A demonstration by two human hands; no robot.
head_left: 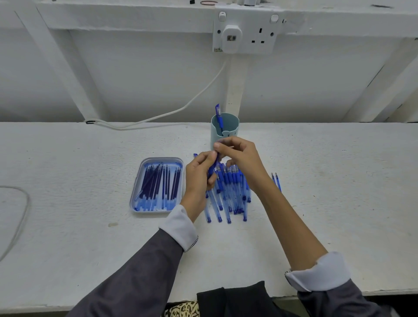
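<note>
White worktop point(339, 163): tray point(133, 199) set left of centre, pens point(233, 192) heaped centre, cup point(228, 129) stood beyond, cable point(126, 127) laid far left.

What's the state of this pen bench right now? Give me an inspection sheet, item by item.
Surface: white painted table, rough, with a few marks.
Job's things: blue pen held above a pile of pens; tray of refills left of it; cup behind with one pen upright; two loose pens at right.
Clutter: reddish band on the upper ledge.
Hands: left hand grips the blue pen's barrel; right hand pinches its upper end.
Cables: white cable runs from the plug to the table; grey cable loops at far left.
Surroundings: white wall, double socket.
</note>
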